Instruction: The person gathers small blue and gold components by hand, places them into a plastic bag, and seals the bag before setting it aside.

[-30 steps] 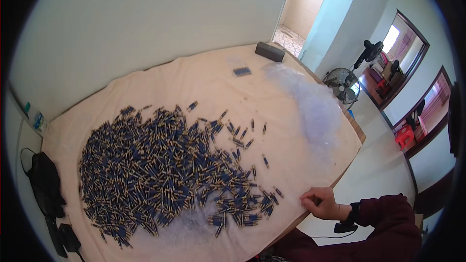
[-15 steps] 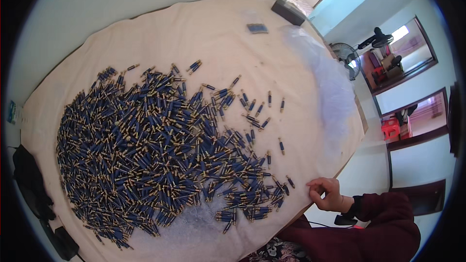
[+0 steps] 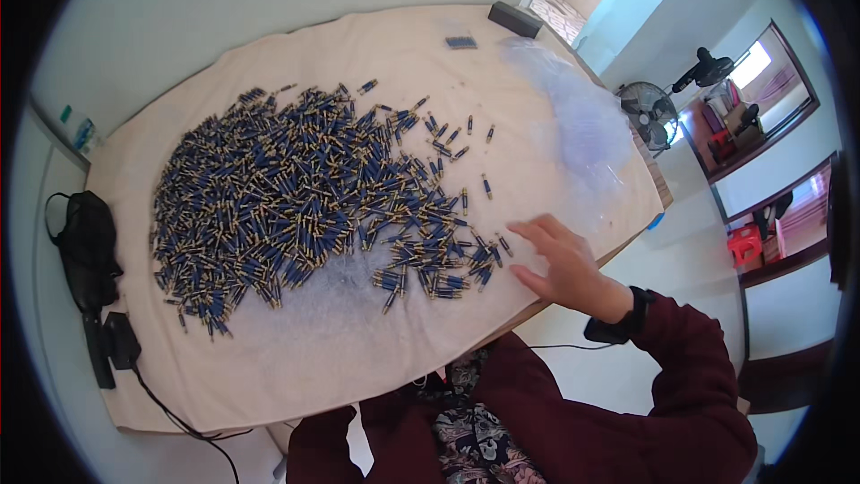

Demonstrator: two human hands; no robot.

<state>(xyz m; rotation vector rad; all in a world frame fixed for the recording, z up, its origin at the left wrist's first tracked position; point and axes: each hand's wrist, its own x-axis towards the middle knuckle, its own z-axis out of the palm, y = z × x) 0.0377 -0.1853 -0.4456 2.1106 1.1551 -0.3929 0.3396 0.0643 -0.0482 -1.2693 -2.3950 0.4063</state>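
A large heap of small dark blue cylinders with brass-coloured ends (image 3: 269,188) covers the left and middle of the cloth-covered table (image 3: 296,363). At its right edge the pieces lie scattered singly. My right hand (image 3: 569,264) hovers at the table's near right edge with fingers apart, holding nothing. The nearest loose cylinder (image 3: 503,245) lies just left of its fingertips; I cannot tell whether they touch. A dark red sleeve and a black wrist strap show on that arm. My left hand is out of view; only a dark red sleeve (image 3: 318,448) shows at the lower edge.
A crumpled clear plastic sheet (image 3: 587,125) lies along the right side. At the far end are a small bag of blue pieces (image 3: 460,42) and a dark box (image 3: 516,20). On the left lie a black bag (image 3: 85,237) and an adapter with cable (image 3: 123,341). A fan (image 3: 649,112) stands beyond.
My right hand has moved left and farther over the table, and its fingers have spread from a pinch. The view has shifted, bringing more of the near table edge into sight.
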